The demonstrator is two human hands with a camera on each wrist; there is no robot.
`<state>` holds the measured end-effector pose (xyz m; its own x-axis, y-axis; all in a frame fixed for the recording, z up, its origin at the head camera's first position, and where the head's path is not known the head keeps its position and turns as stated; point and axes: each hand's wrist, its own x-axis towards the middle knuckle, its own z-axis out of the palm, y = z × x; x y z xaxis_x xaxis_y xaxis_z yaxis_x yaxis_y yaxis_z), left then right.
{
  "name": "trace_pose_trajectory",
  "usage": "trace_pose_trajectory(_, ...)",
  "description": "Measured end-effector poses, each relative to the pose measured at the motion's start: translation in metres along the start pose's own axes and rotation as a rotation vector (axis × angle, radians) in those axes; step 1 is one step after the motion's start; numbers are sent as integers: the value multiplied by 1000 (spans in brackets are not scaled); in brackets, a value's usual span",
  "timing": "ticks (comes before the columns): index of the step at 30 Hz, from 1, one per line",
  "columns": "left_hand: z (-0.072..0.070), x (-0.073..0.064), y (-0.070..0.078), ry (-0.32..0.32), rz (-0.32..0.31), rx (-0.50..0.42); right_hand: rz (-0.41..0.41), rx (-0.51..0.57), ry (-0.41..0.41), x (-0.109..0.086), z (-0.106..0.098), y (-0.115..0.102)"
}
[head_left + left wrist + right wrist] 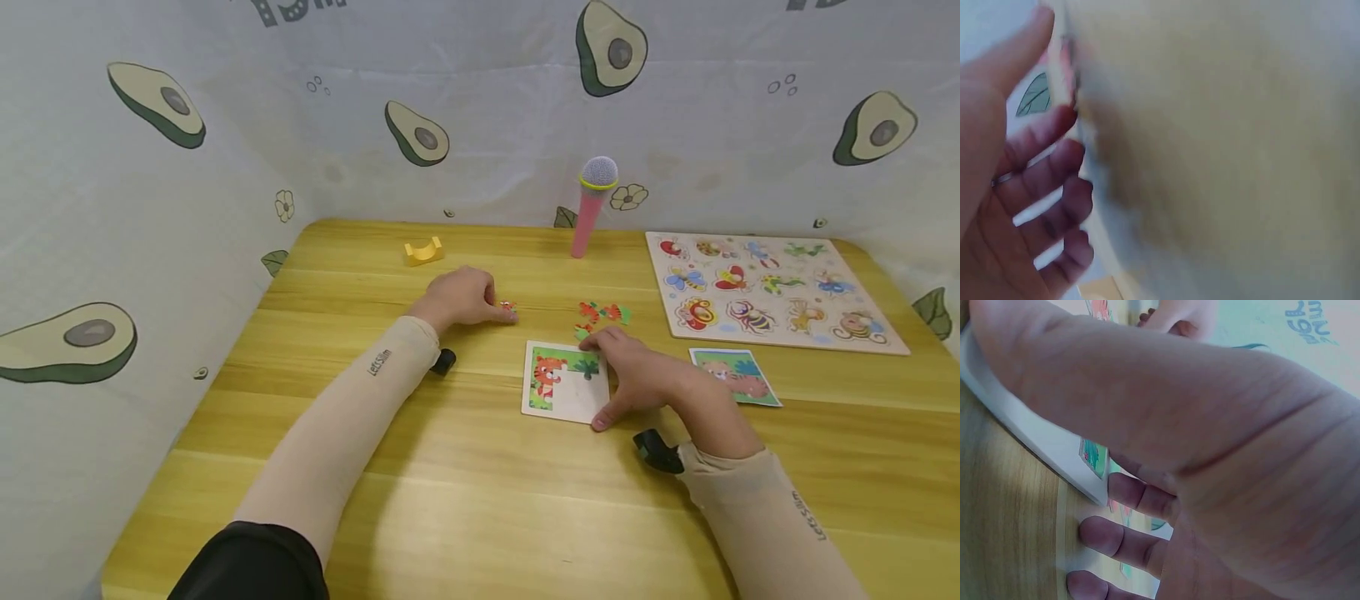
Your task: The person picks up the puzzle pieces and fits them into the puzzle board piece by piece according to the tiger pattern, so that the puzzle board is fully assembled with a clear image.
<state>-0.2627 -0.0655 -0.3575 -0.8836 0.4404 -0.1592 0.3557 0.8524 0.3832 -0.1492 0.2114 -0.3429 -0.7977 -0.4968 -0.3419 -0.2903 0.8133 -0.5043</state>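
Observation:
My left hand (463, 298) is over the table beside a small red jigsaw piece (507, 306). In the left wrist view its thumb and index finger stand apart, with the blurred piece (1069, 72) between their tips. A white-framed jigsaw board (576, 398) lies flat in front of me. Tiger and green pieces (548, 372) fill its left side and top; the lower right is bare white. My right hand (643, 373) holds the board's right side, thumb at the near corner and fingers at the far one. Several loose red and green jigsaw pieces (591, 313) lie behind the board.
A picture card (750, 386) lies right of my right hand. Farther back is a large insect puzzle board (783, 292). A pink toy microphone (588, 212) stands by the cloth backdrop, and a yellow arch block (424, 252) sits at the back left.

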Motion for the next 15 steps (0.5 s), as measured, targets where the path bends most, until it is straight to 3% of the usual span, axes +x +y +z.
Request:
trace_pose_trajectory(6, -8, 0, -13, -137, 158, -164, -8, -6, -3, 1, 0, 2)
trace_pose_trajectory(11, -10, -1, -9, -212, 156, -119, -8, -8, -8, 2, -1, 2)
trace_pose_trajectory(15, -10, 0, -6, -223, 164, -114, -5, 2, -6, 1, -1, 2)
